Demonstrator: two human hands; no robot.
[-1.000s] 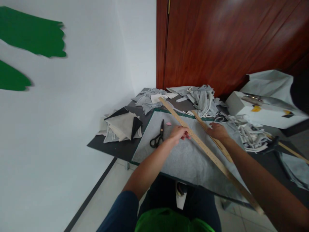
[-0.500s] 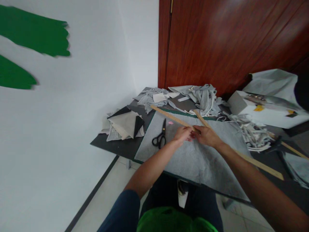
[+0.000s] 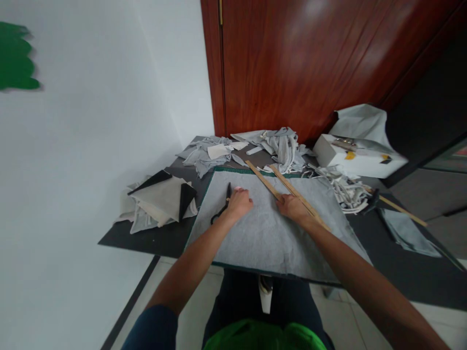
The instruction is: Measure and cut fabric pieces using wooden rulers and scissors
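Observation:
Light grey fabric (image 3: 262, 238) lies flat over a green-edged cutting mat (image 3: 233, 170). Over on the left, my left hand (image 3: 241, 201) is closed, a small pink piece of tailor's chalk (image 3: 237, 188) showing at its fingertips. Black scissors (image 3: 228, 190) lie beside that hand, their handles partly hidden by it. My right hand (image 3: 291, 206) grips the near end of a wooden ruler (image 3: 263, 180), which slants away from me across the fabric. A second wooden ruler (image 3: 292, 188) lies just to its right, passing beside my right wrist.
Grey fabric scraps (image 3: 280, 146) are heaped at the back, before the brown door (image 3: 292, 73). Folded pieces (image 3: 160, 197) are stacked at left. A white box (image 3: 357, 158), tangled strips (image 3: 345, 189), another wooden stick (image 3: 403, 210) and folded cloth (image 3: 410, 233) sit at right.
My hands have moved apart. The left has left the ruler and gone left to the pink chalk; the right keeps the ruler, now turned nearly alongside the second one. The view has shifted right.

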